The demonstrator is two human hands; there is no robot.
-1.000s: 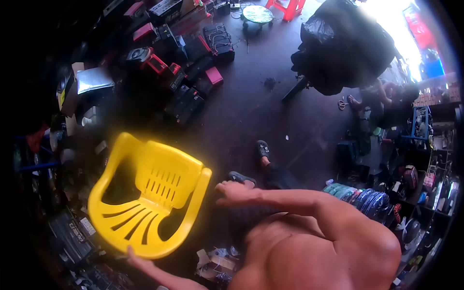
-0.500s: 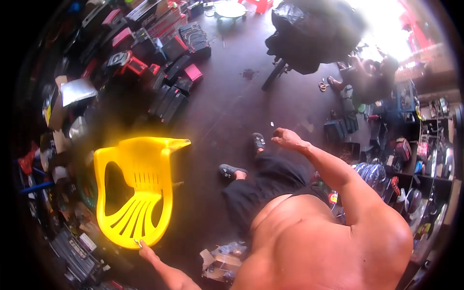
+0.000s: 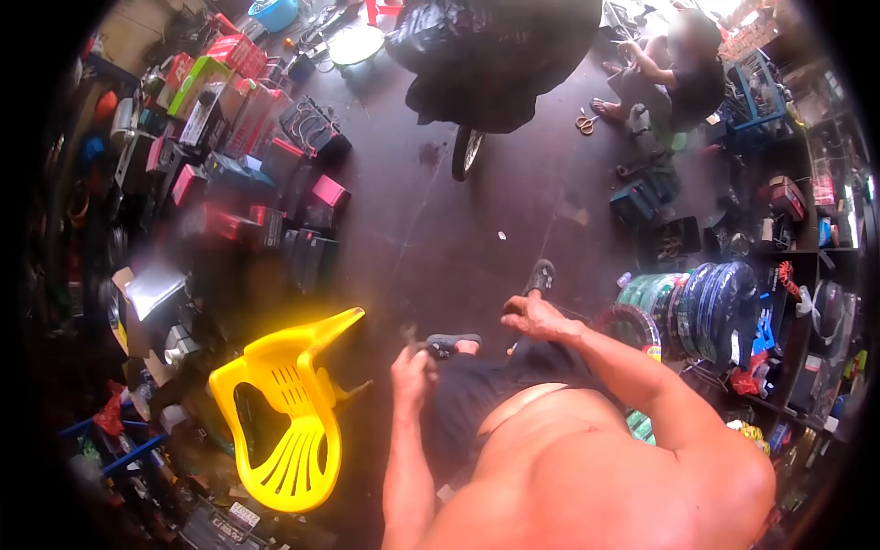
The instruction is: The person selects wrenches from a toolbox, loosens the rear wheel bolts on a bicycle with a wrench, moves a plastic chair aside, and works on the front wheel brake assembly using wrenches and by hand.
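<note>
My left hand (image 3: 412, 378) is closed around a small greyish metal tool (image 3: 410, 334), whose exact kind is blurred. It is raised in front of my dark trousers, to the right of a yellow plastic chair (image 3: 291, 440) and apart from it. My right hand (image 3: 538, 318) hangs in front of my body with its fingers loosely bent, and nothing shows in it. Below that hand are my legs and dark clogs (image 3: 543, 275) on the floor.
Stacked boxes and batteries (image 3: 312, 261) line the left side. A black-covered vehicle (image 3: 486, 64) with a wheel stands ahead. A person (image 3: 674, 78) sits at the upper right near scissors (image 3: 585, 124). Wrapped tyres (image 3: 706, 312) and shelves stand at the right.
My left hand has moved from the chair's edge to in front of my body. My right hand stays bent ahead of me. The view has shifted and my feet have stepped.
</note>
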